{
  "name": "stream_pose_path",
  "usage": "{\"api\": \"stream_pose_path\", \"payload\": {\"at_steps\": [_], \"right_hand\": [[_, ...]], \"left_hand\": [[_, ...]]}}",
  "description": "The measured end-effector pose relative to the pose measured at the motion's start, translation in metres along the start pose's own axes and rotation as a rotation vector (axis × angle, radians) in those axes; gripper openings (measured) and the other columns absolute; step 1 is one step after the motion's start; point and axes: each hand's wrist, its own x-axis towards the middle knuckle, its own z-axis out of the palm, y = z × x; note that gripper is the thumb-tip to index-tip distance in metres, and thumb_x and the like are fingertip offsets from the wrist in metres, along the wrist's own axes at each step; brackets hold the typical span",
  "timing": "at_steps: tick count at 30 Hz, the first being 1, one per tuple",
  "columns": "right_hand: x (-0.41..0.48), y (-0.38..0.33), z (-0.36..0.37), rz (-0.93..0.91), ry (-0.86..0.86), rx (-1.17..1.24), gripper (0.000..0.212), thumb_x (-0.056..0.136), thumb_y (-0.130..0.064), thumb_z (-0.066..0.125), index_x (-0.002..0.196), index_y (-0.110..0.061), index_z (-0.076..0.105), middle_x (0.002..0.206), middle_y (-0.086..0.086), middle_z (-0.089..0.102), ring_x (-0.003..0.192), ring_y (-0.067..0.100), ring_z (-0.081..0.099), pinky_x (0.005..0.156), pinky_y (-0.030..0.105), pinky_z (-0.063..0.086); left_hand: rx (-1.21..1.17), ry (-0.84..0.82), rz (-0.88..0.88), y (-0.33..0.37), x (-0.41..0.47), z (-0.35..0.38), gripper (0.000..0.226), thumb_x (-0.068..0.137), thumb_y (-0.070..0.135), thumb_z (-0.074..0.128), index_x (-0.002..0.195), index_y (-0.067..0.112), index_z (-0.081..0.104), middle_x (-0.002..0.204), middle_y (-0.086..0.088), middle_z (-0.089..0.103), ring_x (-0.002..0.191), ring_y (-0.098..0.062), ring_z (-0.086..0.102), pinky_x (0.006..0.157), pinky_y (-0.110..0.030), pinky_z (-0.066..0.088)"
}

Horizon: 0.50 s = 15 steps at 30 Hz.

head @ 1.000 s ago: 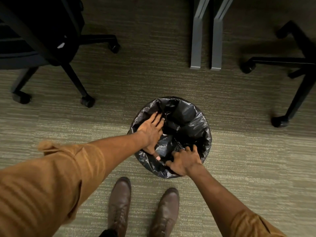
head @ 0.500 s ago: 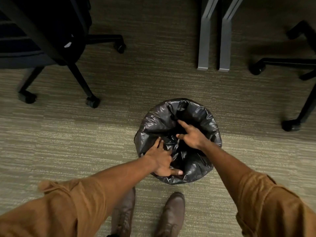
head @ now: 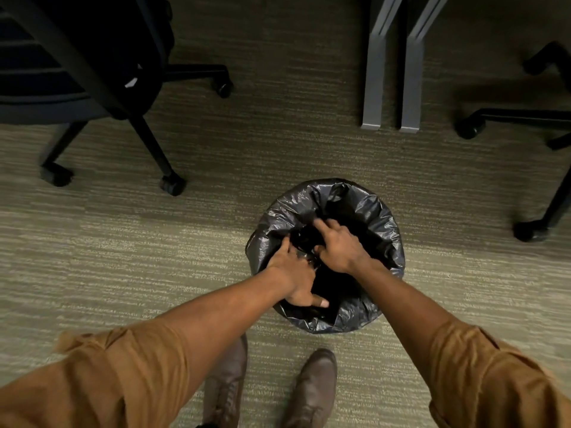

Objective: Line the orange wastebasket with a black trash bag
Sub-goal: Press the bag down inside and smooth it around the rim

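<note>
A black trash bag [head: 367, 214] is draped over the whole rim of the round wastebasket on the carpet; the basket's orange wall is hidden under the plastic. My left hand [head: 293, 273] rests on the near-left rim, fingers spread into the opening, thumb pointing right. My right hand [head: 338, 245] reaches into the middle of the opening, its fingers pressing into loose bag folds. Whether either hand pinches the plastic is unclear, since the fingertips sink into dark folds.
An office chair [head: 92, 88] on castors stands at the upper left, another chair base [head: 543, 168] at the right edge. Two grey table legs [head: 392, 88] stand beyond the basket. My brown shoes [head: 272, 387] are just short of the basket.
My right hand has gone deeper into the bag's opening, closer to my left hand. My left hand has stayed on the near-left rim.
</note>
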Motion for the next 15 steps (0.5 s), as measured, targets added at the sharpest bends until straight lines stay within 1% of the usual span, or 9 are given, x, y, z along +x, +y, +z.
{"api": "stream_pose_path", "payload": {"at_steps": [2, 4, 5, 6, 8, 9, 11, 12, 15], "right_hand": [[0.004, 0.005, -0.007, 0.035, 0.002, 0.087, 0.078, 0.100, -0.033, 0.069, 0.165, -0.026, 0.027, 0.151, 0.023, 0.047, 0.137, 0.048, 0.053, 0.112, 0.057, 0.049], [0.002, 0.010, -0.012, 0.029, -0.010, 0.124, 0.083, 0.100, -0.033, 0.071, 0.168, -0.029, 0.023, 0.148, 0.023, 0.050, 0.135, 0.047, 0.056, 0.111, 0.055, 0.050], [0.000, 0.010, -0.011, 0.004, -0.008, 0.108, 0.082, 0.100, -0.033, 0.070, 0.168, -0.030, 0.024, 0.147, 0.022, 0.052, 0.134, 0.046, 0.057, 0.109, 0.054, 0.050], [-0.005, 0.010, -0.008, -0.021, 0.008, 0.067, 0.081, 0.101, -0.034, 0.069, 0.168, -0.030, 0.025, 0.145, 0.020, 0.054, 0.133, 0.045, 0.058, 0.108, 0.054, 0.051], [-0.016, 0.004, 0.004, -0.042, 0.069, -0.022, 0.074, 0.101, -0.035, 0.065, 0.166, -0.029, 0.030, 0.143, 0.017, 0.058, 0.132, 0.042, 0.058, 0.108, 0.054, 0.049], [-0.023, 0.001, 0.012, -0.037, 0.094, -0.081, 0.068, 0.101, -0.036, 0.062, 0.163, -0.026, 0.036, 0.142, 0.016, 0.059, 0.133, 0.040, 0.057, 0.109, 0.053, 0.046], [-0.037, -0.006, 0.027, -0.003, 0.081, -0.230, 0.055, 0.101, -0.039, 0.054, 0.153, -0.021, 0.047, 0.144, 0.013, 0.060, 0.138, 0.037, 0.052, 0.114, 0.054, 0.038], [-0.043, -0.008, 0.033, 0.018, 0.047, -0.291, 0.052, 0.102, -0.040, 0.051, 0.149, -0.019, 0.051, 0.147, 0.012, 0.059, 0.142, 0.037, 0.048, 0.119, 0.055, 0.033], [-0.054, -0.007, 0.046, 0.085, -0.101, -0.380, 0.057, 0.107, -0.047, 0.040, 0.155, -0.016, 0.050, 0.164, 0.015, 0.047, 0.159, 0.040, 0.031, 0.131, 0.061, 0.014]], "left_hand": [[0.042, -0.093, -0.040, -0.004, -0.003, 0.001, 0.107, 0.095, 0.093, 0.025, 0.166, 0.016, 0.048, 0.175, -0.013, 0.043, 0.170, -0.045, 0.016, 0.133, -0.070, -0.012], [0.071, -0.118, -0.066, -0.005, -0.008, 0.006, 0.108, 0.096, 0.092, 0.019, 0.165, 0.014, 0.049, 0.174, -0.013, 0.045, 0.170, -0.046, 0.017, 0.134, -0.070, -0.009], [0.068, -0.073, -0.071, -0.004, -0.010, 0.009, 0.107, 0.099, 0.089, 0.017, 0.164, 0.011, 0.050, 0.173, -0.016, 0.046, 0.169, -0.047, 0.017, 0.135, -0.068, -0.007], [0.059, 0.011, -0.071, -0.003, -0.013, 0.011, 0.103, 0.103, 0.084, 0.018, 0.163, 0.008, 0.051, 0.171, -0.019, 0.048, 0.168, -0.047, 0.021, 0.136, -0.066, -0.002], [0.034, 0.207, -0.049, 0.000, -0.016, 0.012, 0.085, 0.111, 0.069, 0.027, 0.158, 0.003, 0.053, 0.164, -0.023, 0.054, 0.162, -0.046, 0.034, 0.137, -0.063, 0.008], [0.033, 0.273, -0.022, 0.003, -0.018, 0.011, 0.074, 0.113, 0.059, 0.036, 0.157, 0.003, 0.055, 0.162, -0.024, 0.056, 0.161, -0.045, 0.036, 0.137, -0.062, 0.010], [0.083, 0.332, 0.036, 0.007, -0.019, 0.007, 0.059, 0.108, 0.044, 0.053, 0.152, 0.005, 0.062, 0.165, -0.025, 0.052, 0.166, -0.046, 0.027, 0.138, -0.062, 0.005], [0.120, 0.337, 0.048, 0.008, -0.018, 0.005, 0.057, 0.105, 0.040, 0.057, 0.150, 0.007, 0.064, 0.168, -0.025, 0.049, 0.169, -0.047, 0.019, 0.138, -0.063, 0.000], [0.212, 0.313, -0.005, 0.000, -0.015, -0.001, 0.057, 0.107, 0.039, 0.049, 0.152, 0.007, 0.063, 0.176, -0.026, 0.035, 0.171, -0.050, -0.002, 0.134, -0.067, -0.011]]}}
